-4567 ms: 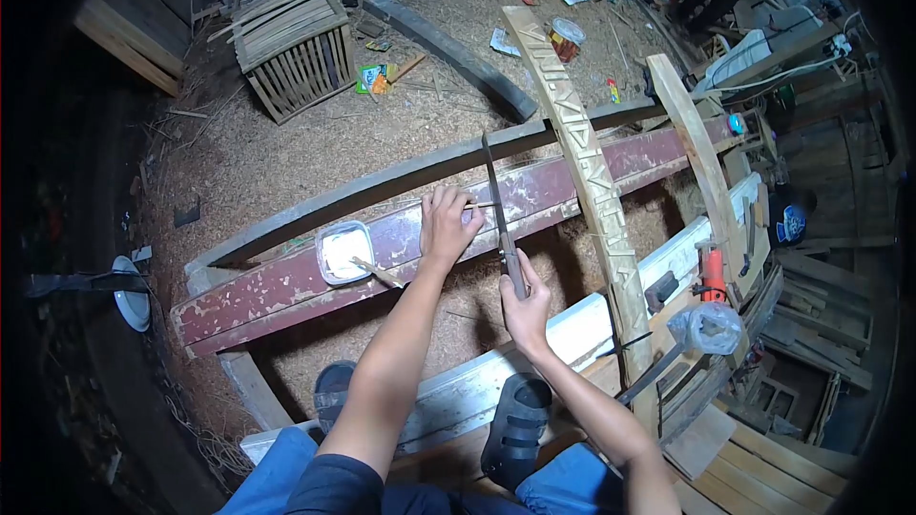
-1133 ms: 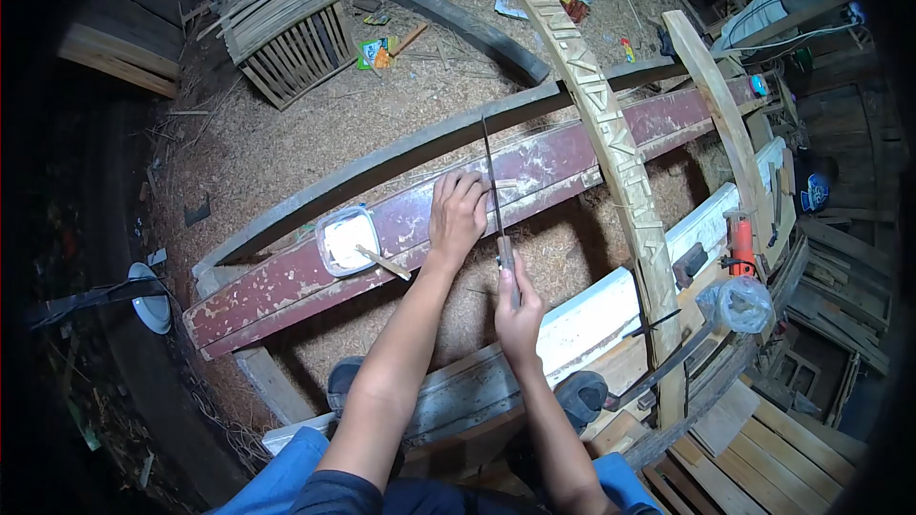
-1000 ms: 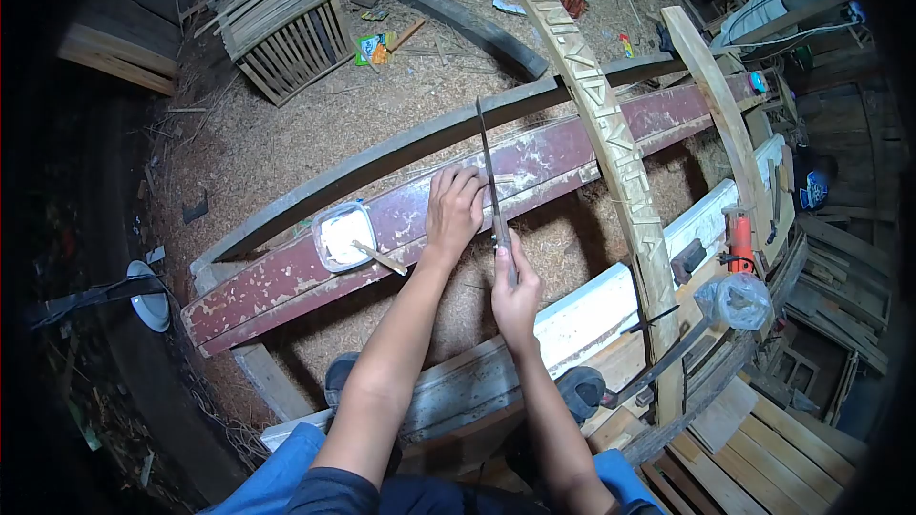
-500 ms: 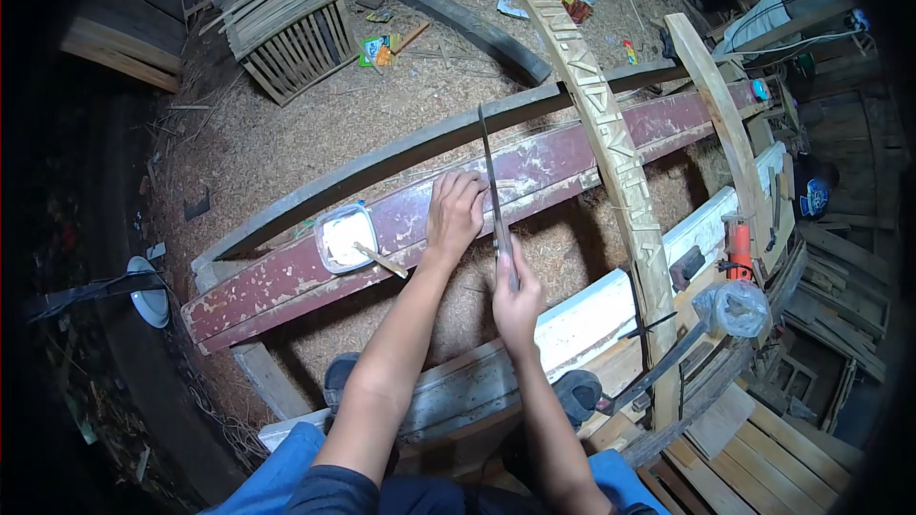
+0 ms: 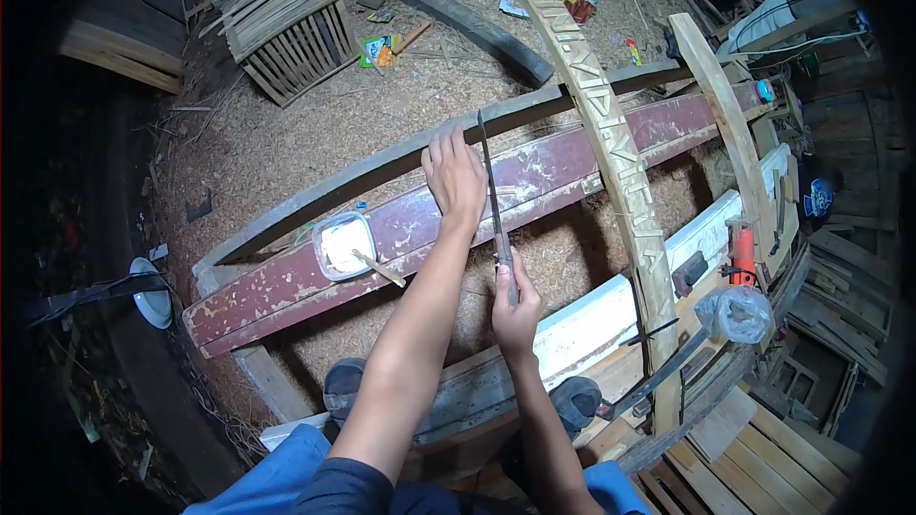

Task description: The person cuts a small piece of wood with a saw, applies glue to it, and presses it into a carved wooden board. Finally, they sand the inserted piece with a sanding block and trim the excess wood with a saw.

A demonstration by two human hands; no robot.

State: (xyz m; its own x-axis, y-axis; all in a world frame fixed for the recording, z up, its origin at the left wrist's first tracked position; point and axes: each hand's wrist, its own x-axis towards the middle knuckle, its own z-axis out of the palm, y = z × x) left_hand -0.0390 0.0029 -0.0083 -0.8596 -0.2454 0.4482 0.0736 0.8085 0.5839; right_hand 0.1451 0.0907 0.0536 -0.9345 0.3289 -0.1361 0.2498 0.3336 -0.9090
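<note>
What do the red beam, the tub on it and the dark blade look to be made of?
Red beam: probably wood, its worn paint flaking to pale patches. Tub: likely plastic, smooth, with walls that look translucent. Blade: seemingly metal, being long, thin and straight; finish unclear.

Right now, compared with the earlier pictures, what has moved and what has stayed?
The left hand has moved forward over the red plank, nearer the long grey beam; whether it touches that is unclear. The right hand still grips the saw; the tub stays on the plank.
</note>
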